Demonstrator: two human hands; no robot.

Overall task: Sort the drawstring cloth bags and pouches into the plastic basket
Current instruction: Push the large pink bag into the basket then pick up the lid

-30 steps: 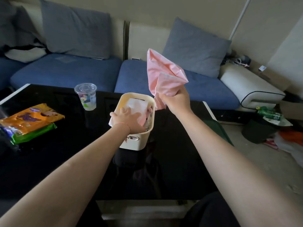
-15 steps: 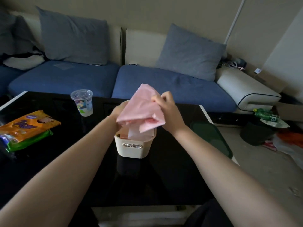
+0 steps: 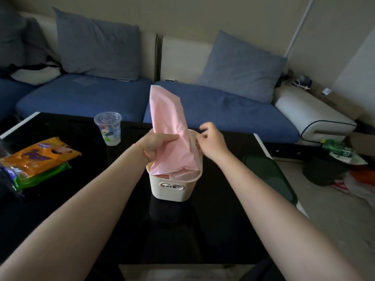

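Pink cloth bag: now passing from right hand, hovering loosely curled, apparently released, to left hand, gripping it upright, lower end entering plastic basket.

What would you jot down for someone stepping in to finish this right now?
Left hand: grips the pink cloth bag, which stands upright with its lower end in the cream plastic basket on the black table.
Right hand: beside the basket's far rim, fingers loosely curled, holding nothing clearly visible.
Done: bag partly in.
Left: push it down fully. No other loose bags are visible.
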